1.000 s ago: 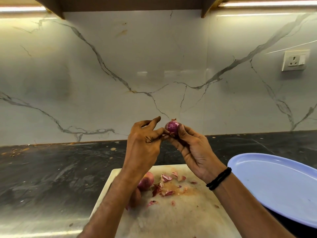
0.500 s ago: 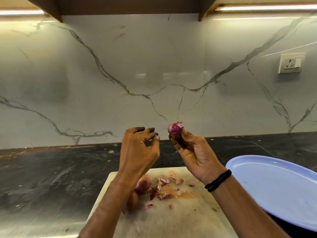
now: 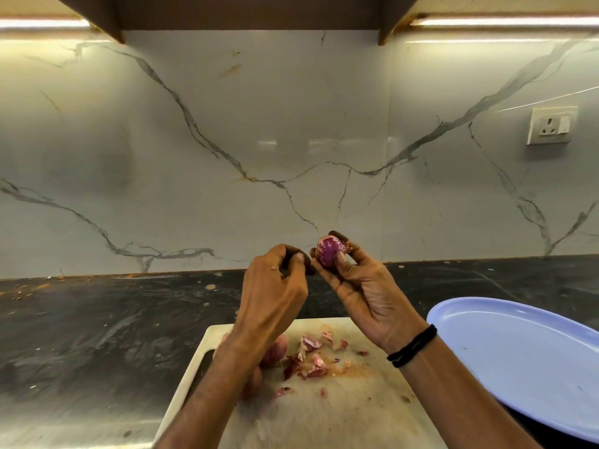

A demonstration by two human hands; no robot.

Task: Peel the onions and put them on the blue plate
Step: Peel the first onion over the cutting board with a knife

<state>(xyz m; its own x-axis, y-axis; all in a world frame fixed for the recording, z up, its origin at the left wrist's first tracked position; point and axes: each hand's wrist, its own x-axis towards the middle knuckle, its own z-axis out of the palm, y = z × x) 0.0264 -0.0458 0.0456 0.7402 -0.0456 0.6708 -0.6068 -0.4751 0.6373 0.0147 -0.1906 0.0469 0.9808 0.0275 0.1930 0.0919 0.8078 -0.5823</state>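
**Head view: you are holding a part-peeled onion up over the board**

You are pinching the small purple onion [image 3: 329, 251] in your right hand [image 3: 366, 288], with the grip clamped on it between thumb and fingertips, and scraps of papery skin are clinging to its top and right side. You are holding it in the air beyond the far edge of the cutting board [image 3: 324, 419]. Your left hand [image 3: 275, 288] is hovering just left of the onion with its fingers curled in toward the thumb. I cannot tell whether that grip is holding a sliver of skin or nothing. Loose peels [image 3: 311, 361] are lying on the board, and unpeeled onions [image 3: 277, 350] are sitting there partly behind your left forearm. The blue plate [image 3: 525, 358] is resting on the dark desk [image 3: 97, 319], right of the board.
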